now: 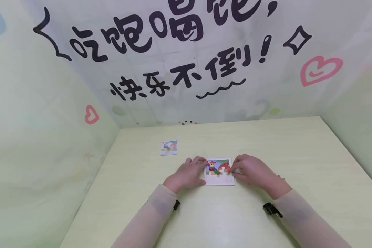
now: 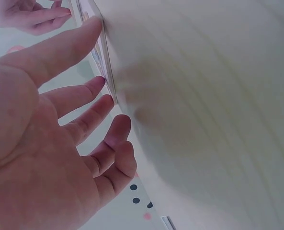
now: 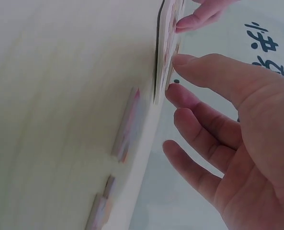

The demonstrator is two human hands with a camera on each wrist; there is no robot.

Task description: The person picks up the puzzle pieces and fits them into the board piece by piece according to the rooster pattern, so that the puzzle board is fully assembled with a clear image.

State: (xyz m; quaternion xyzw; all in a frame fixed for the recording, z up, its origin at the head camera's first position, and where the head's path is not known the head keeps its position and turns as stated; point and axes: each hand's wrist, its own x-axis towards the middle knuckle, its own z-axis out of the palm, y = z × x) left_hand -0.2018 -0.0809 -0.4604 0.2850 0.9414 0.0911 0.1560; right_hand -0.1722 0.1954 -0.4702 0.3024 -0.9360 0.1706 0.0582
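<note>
One pink heart outline (image 1: pixel 91 114) marks the pale left wall (image 1: pixel 40 144), as we look from left to right. On the desk (image 1: pixel 127 165) near its back edge, we see a small picture card (image 1: pixel 168 147) showing a rooster, lying flat and well apart from the hands. Next comes the left hand (image 1: pixel 186 174), its sleeve (image 1: pixel 156 210) pale and a black device (image 1: pixel 176 205) at the wrist. We see its fingers spread, the thumb tip and forefinger touching the left border of a white puzzle board (image 1: pixel 218 181), while the last two fingers bend loosely clear of it.

The board lies flat on the desk between both hands. Rooster pieces (image 1: pixel 215 167) fill much of its upper part; below them we see its bare white surface. At the right side of the picture, the thumb and forefinger of the right hand (image 1: pixel 254 170) pinch an orange piece (image 1: pixel 227 169); its other fingers are gently bent and apart. In the right wrist view we find loose pieces (image 3: pixel 126 129) on the desk near that hand, their pictures too slanted to read. A second black device (image 1: pixel 271 208) sits at the right wrist.
</note>
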